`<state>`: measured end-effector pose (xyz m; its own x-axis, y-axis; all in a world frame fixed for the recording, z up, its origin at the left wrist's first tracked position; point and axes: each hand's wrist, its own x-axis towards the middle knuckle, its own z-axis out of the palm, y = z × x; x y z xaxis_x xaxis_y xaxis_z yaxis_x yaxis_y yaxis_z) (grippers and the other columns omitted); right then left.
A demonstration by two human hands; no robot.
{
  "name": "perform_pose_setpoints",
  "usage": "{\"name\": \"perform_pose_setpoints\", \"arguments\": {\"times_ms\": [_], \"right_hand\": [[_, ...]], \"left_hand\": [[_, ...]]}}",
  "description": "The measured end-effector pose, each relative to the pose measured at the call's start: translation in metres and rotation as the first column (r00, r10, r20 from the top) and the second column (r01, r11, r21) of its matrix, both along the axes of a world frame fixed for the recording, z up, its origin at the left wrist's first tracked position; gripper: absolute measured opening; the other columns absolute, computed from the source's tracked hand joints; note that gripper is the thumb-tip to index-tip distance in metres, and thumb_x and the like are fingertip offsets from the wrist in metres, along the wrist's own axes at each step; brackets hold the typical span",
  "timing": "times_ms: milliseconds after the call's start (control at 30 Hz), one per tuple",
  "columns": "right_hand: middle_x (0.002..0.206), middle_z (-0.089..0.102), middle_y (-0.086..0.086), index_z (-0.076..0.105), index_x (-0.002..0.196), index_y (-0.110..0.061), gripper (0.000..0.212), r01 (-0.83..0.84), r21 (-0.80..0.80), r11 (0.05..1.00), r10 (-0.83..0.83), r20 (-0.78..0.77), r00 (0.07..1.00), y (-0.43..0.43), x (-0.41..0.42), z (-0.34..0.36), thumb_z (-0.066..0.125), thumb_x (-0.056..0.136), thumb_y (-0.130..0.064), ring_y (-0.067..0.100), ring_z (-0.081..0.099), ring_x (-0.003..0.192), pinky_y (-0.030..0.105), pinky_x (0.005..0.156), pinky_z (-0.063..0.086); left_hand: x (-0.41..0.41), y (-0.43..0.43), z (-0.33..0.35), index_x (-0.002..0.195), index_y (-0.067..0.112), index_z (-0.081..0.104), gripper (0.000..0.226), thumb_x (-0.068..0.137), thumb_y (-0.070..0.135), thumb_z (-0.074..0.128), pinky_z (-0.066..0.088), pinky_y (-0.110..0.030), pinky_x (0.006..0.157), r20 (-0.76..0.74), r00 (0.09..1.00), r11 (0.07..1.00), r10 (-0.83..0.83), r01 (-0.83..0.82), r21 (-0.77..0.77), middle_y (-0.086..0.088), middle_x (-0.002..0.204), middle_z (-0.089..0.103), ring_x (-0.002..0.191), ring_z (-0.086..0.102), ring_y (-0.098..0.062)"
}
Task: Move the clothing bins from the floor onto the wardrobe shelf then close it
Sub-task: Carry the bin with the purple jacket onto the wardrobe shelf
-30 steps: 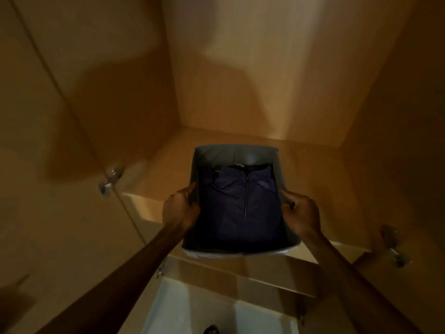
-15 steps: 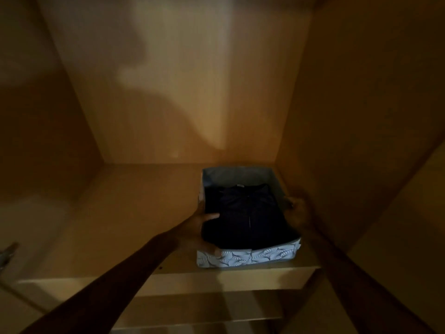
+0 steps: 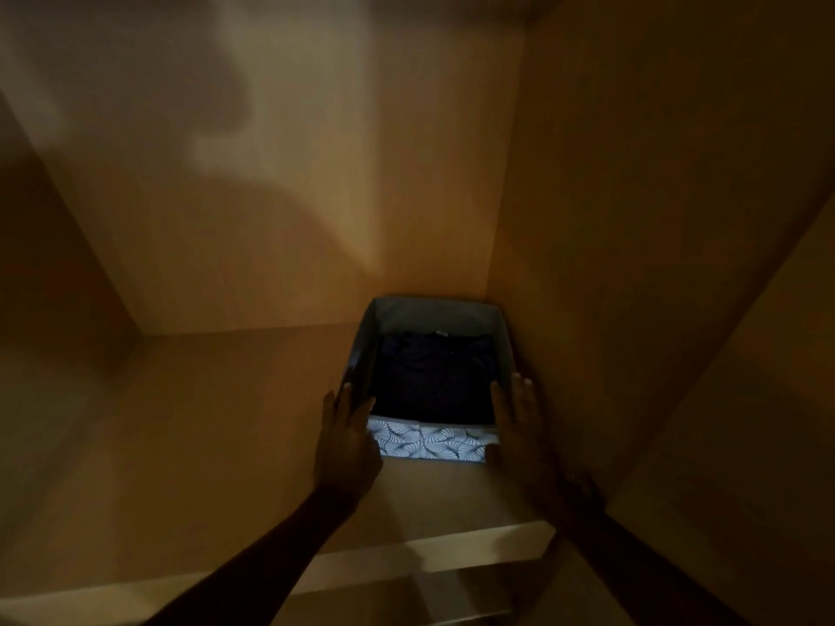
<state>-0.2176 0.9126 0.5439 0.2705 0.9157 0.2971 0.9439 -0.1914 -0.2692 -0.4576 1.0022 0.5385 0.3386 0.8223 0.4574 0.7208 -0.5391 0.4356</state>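
Patterned fabric bin (image 3: 433,447) is now sitting deeper on the shelf (image 3: 203,445), by its right rear corner.
Left hand (image 3: 345,440) and right hand (image 3: 519,431) are no longer gripping: straight fingers are pressing its sides, so release is likely nearing.

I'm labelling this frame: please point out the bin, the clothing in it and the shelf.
bin (image 3: 433,447), head view, patterned front wall.
clothing (image 3: 433,377), head view, middle of the dark fold.
shelf (image 3: 226,422), head view, bare board left of the bin.
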Motion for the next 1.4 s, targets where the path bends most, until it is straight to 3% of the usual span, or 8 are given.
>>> {"name": "perform_pose_setpoints", "arguments": {"times_ms": [167,367,533,667,967,1167,1333,1400], "right_hand": [[0.156,0.019,0.025,0.025,0.15,-0.008,0.097,0.063,-0.019,0.998,-0.056,0.274,0.96,-0.026,-0.033,-0.026,0.068,0.062,-0.011,0.045,0.018,0.143,0.05,0.1,0.037],[0.155,0.021,0.026,0.02,0.15,-0.008,0.101,0.071,-0.096,0.993,-0.046,0.236,0.971,0.011,-0.013,-0.021,0.069,0.062,-0.017,0.051,0.021,0.14,0.054,0.096,0.045],[0.16,0.0,0.02,0.026,0.148,-0.01,0.061,0.105,-0.112,0.988,-0.072,0.27,0.96,0.049,0.017,-0.017,0.033,0.09,-0.026,0.039,0.025,0.141,0.05,0.107,0.037],[0.152,0.026,0.031,0.033,0.146,-0.003,0.067,0.136,-0.043,0.99,-0.124,0.203,0.971,0.05,0.006,-0.028,0.028,0.08,-0.016,0.047,0.03,0.138,0.05,0.103,0.042],[0.15,0.022,0.034,0.02,0.15,-0.009,0.11,0.039,-0.044,0.998,-0.025,0.273,0.962,0.065,0.023,-0.034,0.073,0.054,-0.018,0.049,0.007,0.143,0.056,0.111,0.023],[0.158,-0.013,0.024,0.008,0.152,-0.015,0.131,-0.027,-0.05,0.998,0.039,0.254,0.966,0.086,0.052,-0.034,0.084,0.044,-0.016,0.042,-0.008,0.145,0.049,0.101,0.034],[0.151,0.023,0.034,0.023,0.148,-0.011,0.131,0.029,-0.16,0.987,0.014,0.26,0.965,0.091,0.051,-0.032,0.088,0.035,-0.027,0.052,0.023,0.138,0.057,0.104,0.027],[0.153,0.016,0.032,0.005,0.15,-0.015,0.134,0.009,-0.149,0.989,0.021,0.197,0.98,0.087,0.047,-0.029,0.087,0.045,-0.027,0.048,0.001,0.143,0.055,0.109,0.023]], "left_hand": [[-0.014,-0.001,-0.035,0.149,-0.002,0.027,0.082,0.074,0.006,0.058,-0.002,-0.057,0.118,-0.297,0.953,0.998,-0.053,0.044,-0.037,-0.034,0.157,0.007,0.145,-0.005,-0.053],[-0.019,0.012,-0.034,0.154,0.002,0.012,0.099,0.067,0.031,0.052,0.014,-0.063,0.116,-0.433,0.894,0.992,-0.119,0.124,-0.019,-0.031,0.159,0.003,0.145,-0.002,-0.053],[0.0,0.035,-0.017,0.153,0.021,-0.017,0.117,0.069,0.054,0.056,0.005,-0.062,0.117,-0.482,0.858,0.981,-0.18,0.117,-0.156,-0.017,0.158,-0.028,0.142,-0.03,-0.043],[0.01,0.037,-0.008,0.147,0.024,-0.032,0.118,0.075,0.061,0.055,-0.006,-0.058,0.117,-0.555,0.812,0.979,-0.181,0.095,-0.181,-0.014,0.151,-0.043,0.137,-0.039,-0.042],[0.022,0.046,0.0,0.147,0.026,-0.032,0.119,0.075,0.067,0.054,-0.011,-0.061,0.113,-0.543,0.818,0.97,-0.192,0.074,-0.232,-0.012,0.148,-0.048,0.135,-0.042,-0.041],[0.038,0.045,0.004,0.147,0.03,-0.031,0.117,0.078,0.063,0.057,-0.005,-0.063,0.116,-0.523,0.832,0.966,-0.184,0.055,-0.251,-0.009,0.15,-0.046,0.137,-0.04,-0.039],[0.039,0.046,0.003,0.147,0.032,-0.03,0.117,0.077,0.062,0.06,0.003,-0.061,0.117,-0.493,0.853,0.967,-0.172,0.051,-0.249,-0.005,0.152,-0.043,0.139,-0.038,-0.038],[0.036,0.043,0.002,0.148,0.034,-0.027,0.116,0.077,0.062,0.06,0.008,-0.057,0.117,-0.459,0.87,0.966,-0.178,0.066,-0.25,-0.002,0.154,-0.04,0.14,-0.037,-0.034]]}}
